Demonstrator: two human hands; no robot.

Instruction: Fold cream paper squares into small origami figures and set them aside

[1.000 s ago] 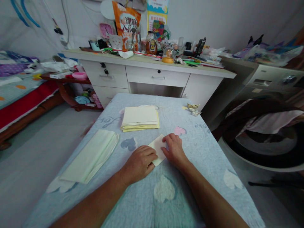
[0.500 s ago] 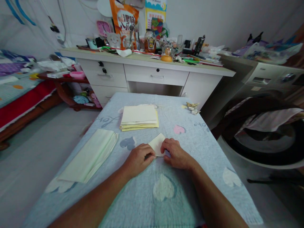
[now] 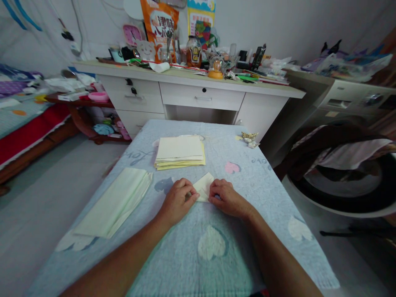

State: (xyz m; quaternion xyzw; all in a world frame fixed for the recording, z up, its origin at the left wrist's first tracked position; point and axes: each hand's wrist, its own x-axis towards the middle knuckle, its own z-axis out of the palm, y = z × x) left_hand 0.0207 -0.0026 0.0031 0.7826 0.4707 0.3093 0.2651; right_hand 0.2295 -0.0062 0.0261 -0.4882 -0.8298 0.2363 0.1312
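Observation:
A small folded piece of pale cream paper (image 3: pixel 203 185) lies on the cloth-covered table between my hands. My left hand (image 3: pixel 181 199) pinches its left corner between thumb and fingers. At its right edge, my right hand (image 3: pixel 225 196) is closed with the fingertips on the paper, covering that corner. Beyond the hands sits a stack of cream and yellow paper sheets (image 3: pixel 180 148). To the left, a longer folded bundle of pale greenish paper (image 3: pixel 116 202) lies aslant.
The table wears a light blue cloth (image 3: pixel 173 260) with heart prints. Small crumpled scraps (image 3: pixel 250 139) lie at its far right corner. A cluttered white desk (image 3: pixel 202 88) stands behind. On the right is a washing machine (image 3: pixel 334 103) with laundry in its door; a bed (image 3: pixel 27 119) is at left.
My left hand has shifted slightly up and left along the paper's edge. The right fingers have closed in on the right corner. The view has moved a little.

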